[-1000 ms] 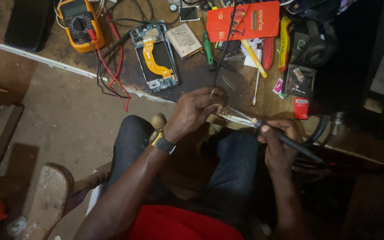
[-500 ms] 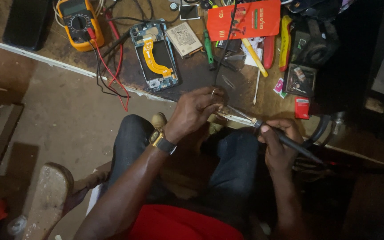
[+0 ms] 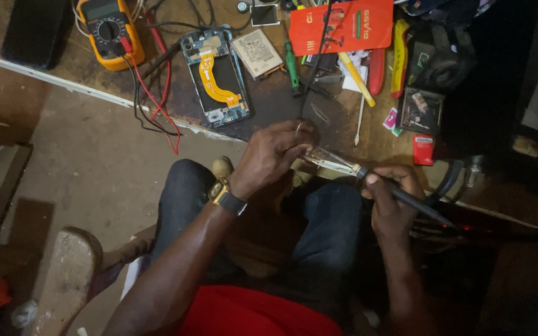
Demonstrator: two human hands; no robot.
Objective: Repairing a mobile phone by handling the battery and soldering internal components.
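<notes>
Head view: the surface (image 3: 269, 106) carries an opened phone (image 3: 216, 78) and a multimeter (image 3: 108, 28). Nothing has moved since a second ago. Right hand (image 3: 390, 199) holds the soldering iron (image 3: 368, 177); left hand (image 3: 275, 152) fingers close at its tip, over the lap.

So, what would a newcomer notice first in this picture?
In the centre, the right hand holds a soldering iron whose tip meets the left hand. Above on the workbench lie an opened phone, an orange multimeter at top left, and a red card.
</notes>
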